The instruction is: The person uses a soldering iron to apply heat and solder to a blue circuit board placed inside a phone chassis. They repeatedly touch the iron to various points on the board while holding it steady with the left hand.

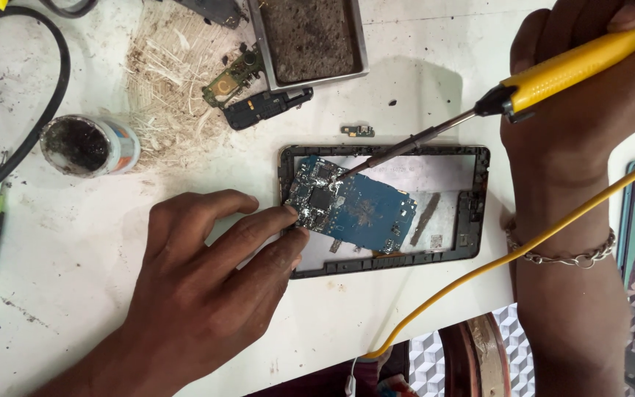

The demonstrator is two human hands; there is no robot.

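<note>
Head view: I see the left hand (200, 294) flat on the white, stained worktop (75, 242), its fingertips (288, 217) pressed together against the left edge of the blue rectangular circuit board (365, 213), pinning it down. The board lies tilted inside the black rectangular plastic device frame (479, 213), near the frame's left end.

The right hand (575, 125) has its grip wrapped around the yellow-handled soldering iron (567, 70); the dark metal tip (347, 173) touches the board's upper left corner, among the silver chips. A yellow cord (508, 257) trails from the iron off the worktop edge.

My read on progress: soldering is mid-way, with the tip on a joint now. The board is loose, not seated or fastened in the frame, so refitting looks not yet done. Can't tell how many joints are finished.

Board look: blue, dense small components at the left, shiny solder blobs there, barer toward the right.

Nearby: small round open tin of dark paste (86, 145), metal tray with a brown sponge (306, 37), black loose plastic part (266, 106).
</note>
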